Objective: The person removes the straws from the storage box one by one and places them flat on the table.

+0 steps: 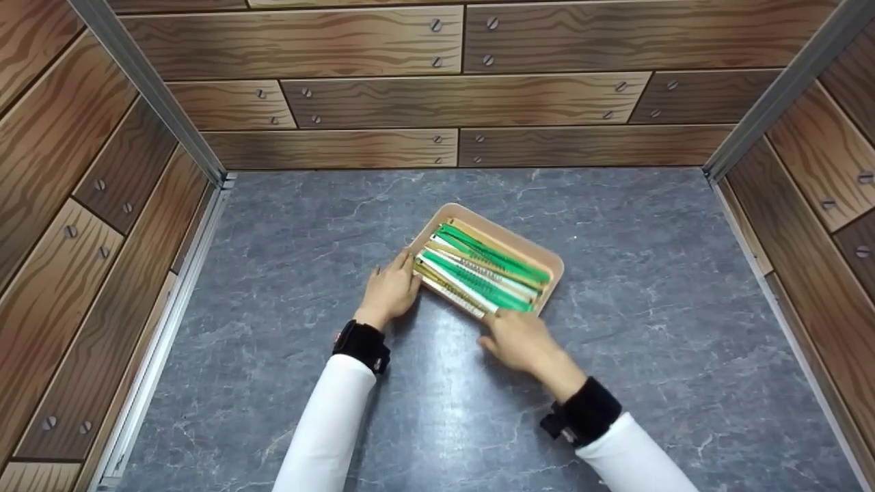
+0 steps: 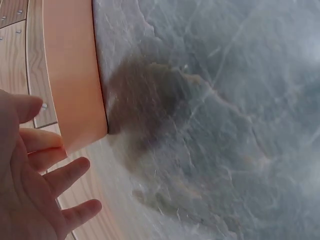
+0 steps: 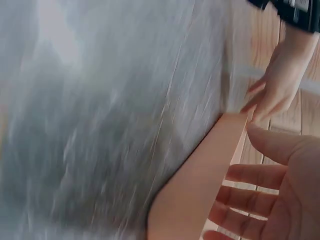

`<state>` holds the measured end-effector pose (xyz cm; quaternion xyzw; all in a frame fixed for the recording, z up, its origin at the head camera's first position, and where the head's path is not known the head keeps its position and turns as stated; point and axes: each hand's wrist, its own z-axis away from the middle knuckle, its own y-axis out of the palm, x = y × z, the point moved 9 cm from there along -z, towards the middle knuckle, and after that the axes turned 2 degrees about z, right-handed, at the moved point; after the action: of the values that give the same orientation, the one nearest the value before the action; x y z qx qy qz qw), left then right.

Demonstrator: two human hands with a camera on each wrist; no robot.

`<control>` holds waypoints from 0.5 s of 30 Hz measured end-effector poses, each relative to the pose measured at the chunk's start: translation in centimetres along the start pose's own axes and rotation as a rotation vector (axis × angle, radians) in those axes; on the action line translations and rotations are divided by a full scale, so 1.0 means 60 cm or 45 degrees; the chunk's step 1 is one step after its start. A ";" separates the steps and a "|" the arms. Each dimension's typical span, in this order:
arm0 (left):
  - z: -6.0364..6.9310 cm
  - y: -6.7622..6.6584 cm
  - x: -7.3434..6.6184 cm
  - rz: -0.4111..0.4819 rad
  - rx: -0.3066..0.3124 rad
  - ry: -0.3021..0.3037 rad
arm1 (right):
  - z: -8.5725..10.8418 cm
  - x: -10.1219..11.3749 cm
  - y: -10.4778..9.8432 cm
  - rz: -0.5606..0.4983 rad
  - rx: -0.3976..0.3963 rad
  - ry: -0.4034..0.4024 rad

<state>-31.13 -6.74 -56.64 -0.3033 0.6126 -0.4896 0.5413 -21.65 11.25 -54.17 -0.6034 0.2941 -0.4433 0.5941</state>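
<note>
A light-orange tray point(image 1: 552, 273) stands tilted across the floor, with green, white and gold strips point(image 1: 478, 273) lying side by side in it. My left hand point(image 1: 393, 290) touches the tray's left corner. In the left wrist view, that hand point(image 2: 30, 180) has its fingers spread, some against the edge of the tray wall point(image 2: 75, 75). My right hand point(image 1: 523, 340) is at the tray's near right side, fingertips by the strip ends. The right wrist view shows this hand point(image 3: 280, 190) with extended fingers beside the tray wall point(image 3: 192, 190), and the left hand point(image 3: 280, 87) beyond.
The grey marbled floor point(image 1: 307, 239) surrounds the tray. Wood-patterned walls stand at the back point(image 1: 465, 102), left point(image 1: 89, 225) and right point(image 1: 806, 205), with metal rails point(image 1: 157, 328) along the edges.
</note>
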 end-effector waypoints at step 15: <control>0.061 0.001 -0.029 0.191 -0.108 -0.227 | -0.020 -0.111 -0.059 -0.236 -0.123 0.175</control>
<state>-27.18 -6.13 -55.83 -0.3214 0.6032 -0.3925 0.6154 -26.22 16.97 -52.08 -0.6240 0.2979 -0.5220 0.4994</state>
